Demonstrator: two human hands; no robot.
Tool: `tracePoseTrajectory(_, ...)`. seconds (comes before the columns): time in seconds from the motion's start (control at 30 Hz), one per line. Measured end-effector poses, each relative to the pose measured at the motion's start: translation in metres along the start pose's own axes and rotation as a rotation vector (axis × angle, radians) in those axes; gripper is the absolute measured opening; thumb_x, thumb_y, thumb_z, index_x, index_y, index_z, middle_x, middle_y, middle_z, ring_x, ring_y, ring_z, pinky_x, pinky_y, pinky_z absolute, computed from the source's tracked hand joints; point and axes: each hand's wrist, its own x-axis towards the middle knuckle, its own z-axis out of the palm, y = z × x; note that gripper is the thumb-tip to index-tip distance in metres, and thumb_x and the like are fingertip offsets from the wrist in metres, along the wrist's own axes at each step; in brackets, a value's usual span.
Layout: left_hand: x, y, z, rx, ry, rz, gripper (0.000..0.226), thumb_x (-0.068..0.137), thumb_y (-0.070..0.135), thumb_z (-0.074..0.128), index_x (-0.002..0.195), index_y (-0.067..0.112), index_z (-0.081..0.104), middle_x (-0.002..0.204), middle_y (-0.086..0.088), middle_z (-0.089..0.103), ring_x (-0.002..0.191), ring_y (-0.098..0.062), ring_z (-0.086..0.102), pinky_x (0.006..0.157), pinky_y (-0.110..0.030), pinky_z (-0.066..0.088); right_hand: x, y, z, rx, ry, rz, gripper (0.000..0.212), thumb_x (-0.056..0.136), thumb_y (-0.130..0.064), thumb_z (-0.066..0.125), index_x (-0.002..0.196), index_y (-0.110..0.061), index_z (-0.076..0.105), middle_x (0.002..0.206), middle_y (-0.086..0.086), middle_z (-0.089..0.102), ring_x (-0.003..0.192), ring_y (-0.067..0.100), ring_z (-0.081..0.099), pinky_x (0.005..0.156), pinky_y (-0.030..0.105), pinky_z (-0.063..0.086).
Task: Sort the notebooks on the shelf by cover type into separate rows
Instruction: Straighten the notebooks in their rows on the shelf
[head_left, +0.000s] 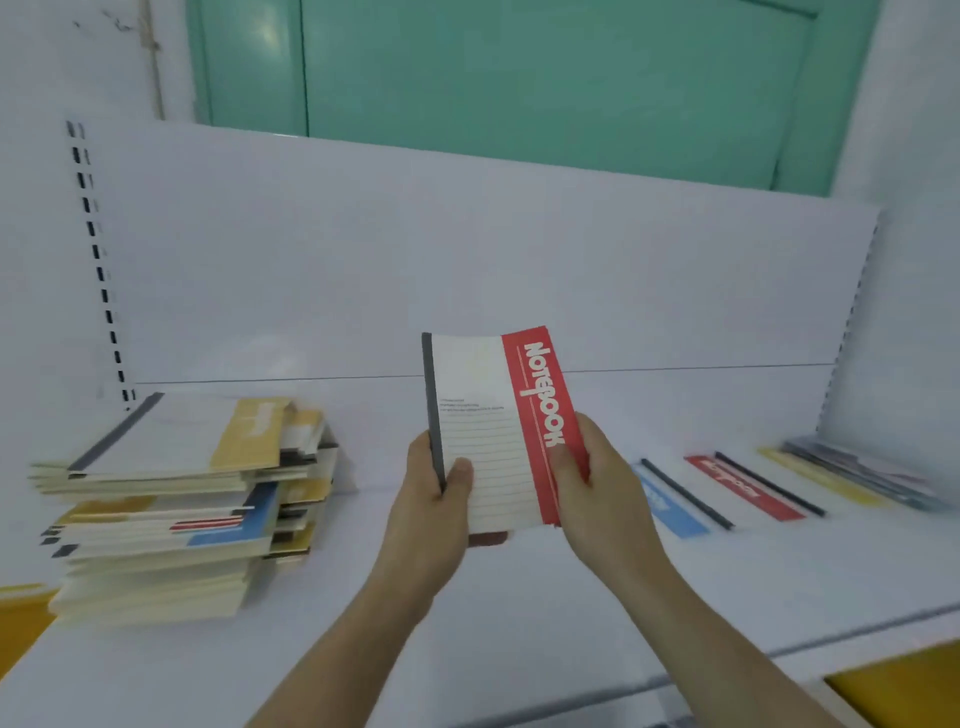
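We hold a red-banded notebook (498, 426) upright above the white shelf (467, 597), left hand (431, 499) fingers clamped on its grey spine, right hand (597, 483) pinching the red edge.

Shelf (467, 613): white, flat, with a white back panel (415, 260) and slotted uprights at both sides.
Left: untidy stack (171, 509) of notebooks lying directly on the shelf, covers cream with yellow, blue and red bands; edges blurred.
Right: row of notebooks lying flat, side by side: blue one (670, 506), red one (743, 486), yellow one (821, 478), then a blurred pile (872, 475) at the far end.
Middle: bare white surface.
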Motion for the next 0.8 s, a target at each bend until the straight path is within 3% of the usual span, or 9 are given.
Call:
tracePoseTrajectory(0.1, 0.000, -0.007, 0.050, 0.085, -0.014, 0.056, 0.034, 0.106, 0.019, 0.040, 0.134, 0.037, 0.035, 0.117, 0.016, 0.058, 0.096, -0.012, 0.064, 0.060, -0.025, 0.060, 0.003, 0.035, -0.046, -0.178, -0.004, -0.024, 0.030, 0.102, -0.035, 0.043, 0.132, -0.035, 0.041, 0.111, -0.010, 0.056, 0.095, 0.006, 0.061, 0.067, 0.012, 0.050)
tracePoseTrajectory(0.2, 0.000, -0.011, 0.110, 0.138, -0.044, 0.085, 0.032, 0.106, 0.017, 0.039, 0.130, 0.039, 0.035, 0.115, 0.014, 0.060, 0.092, -0.010, 0.065, 0.058, -0.022, 0.058, 0.004, 0.067, -0.100, -0.274, -0.028, -0.006, 0.054, 0.101, -0.031, 0.048, 0.149, -0.029, 0.024, 0.121, -0.005, 0.050, 0.102, 0.007, 0.055, 0.082, 0.018, 0.051)
tracePoseTrajectory(0.4, 0.005, -0.028, 0.235, 0.213, -0.033, 0.088, 0.034, 0.105, 0.016, 0.040, 0.135, 0.031, 0.040, 0.117, 0.008, 0.061, 0.098, -0.015, 0.064, 0.057, -0.024, 0.060, 0.017, 0.144, -0.203, -0.439, -0.324, -0.029, 0.087, 0.086, -0.059, 0.062, 0.152, -0.036, 0.010, 0.138, -0.013, 0.033, 0.121, 0.006, 0.045, 0.100, 0.023, 0.045)
tracePoseTrajectory(0.57, 0.022, -0.057, 0.304, 0.528, 0.008, 0.095, 0.021, 0.101, 0.026, 0.049, 0.121, 0.023, 0.053, 0.111, 0.003, 0.060, 0.097, -0.012, 0.062, 0.063, -0.012, 0.046, 0.044, 0.201, -0.260, -0.634, -0.371, -0.045, 0.082, 0.083, -0.066, 0.060, 0.149, -0.034, 0.023, 0.137, -0.010, 0.043, 0.120, 0.010, 0.044, 0.097, 0.024, 0.042)
tracePoseTrajectory(0.67, 0.031, -0.064, 0.325, 0.628, -0.027, 0.088, 0.055, 0.099, 0.035, 0.056, 0.147, 0.022, 0.033, 0.123, 0.010, 0.055, 0.099, -0.006, 0.055, 0.075, -0.017, 0.046, 0.056, 0.230, -0.271, -0.669, -0.404, -0.056, 0.082, 0.083, -0.070, 0.056, 0.149, -0.031, 0.026, 0.137, -0.009, 0.045, 0.120, 0.012, 0.044, 0.095, 0.025, 0.042)
tracePoseTrajectory(0.8, 0.043, -0.076, 0.335, 0.950, -0.248, 0.199, 0.075, 0.084, 0.068, 0.058, 0.143, 0.030, 0.031, 0.126, 0.007, 0.054, 0.112, -0.013, 0.051, 0.090, -0.029, 0.050, 0.078, 0.266, -0.275, -0.686, -0.434, -0.056, 0.086, 0.083, -0.071, 0.054, 0.151, -0.027, 0.024, 0.140, -0.008, 0.045, 0.122, 0.013, 0.044, 0.098, 0.026, 0.042)
